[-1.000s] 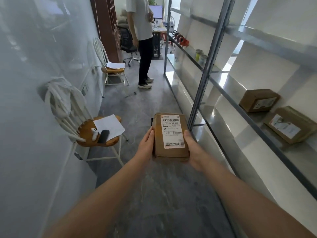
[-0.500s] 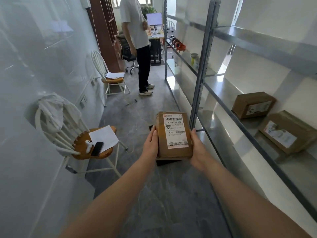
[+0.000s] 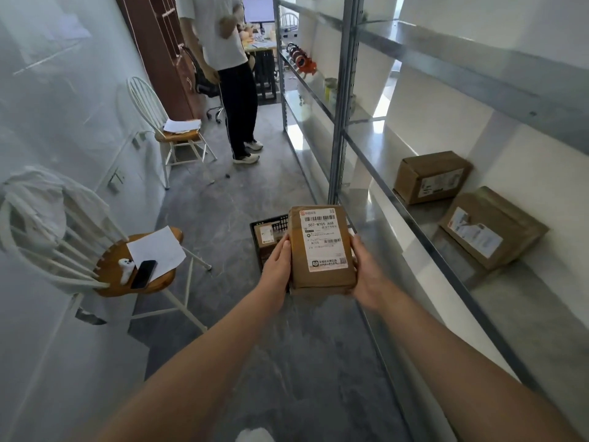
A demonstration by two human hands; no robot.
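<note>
A brown cardboard parcel point(image 3: 322, 250) with a white shipping label faces up in front of me, above the grey floor. My left hand point(image 3: 278, 266) holds its left side and my right hand point(image 3: 366, 272) holds its right side, fingers wrapped under it. Behind and below the parcel a black plastic crate point(image 3: 271, 226) sits on the floor with another brown parcel point(image 3: 266, 236) inside.
A metal shelf rack point(image 3: 342, 122) runs along the right; two brown boxes point(image 3: 432, 177) point(image 3: 492, 231) lie on its middle shelf. On the left stand two white chairs point(image 3: 140, 266) point(image 3: 173, 135) with paper and a phone. A person point(image 3: 229, 74) stands in the aisle ahead.
The view has tilted and shifted so the black crate behind the parcel shows. The parcel stays held in both hands at about the same height. The person ahead has shifted slightly.
</note>
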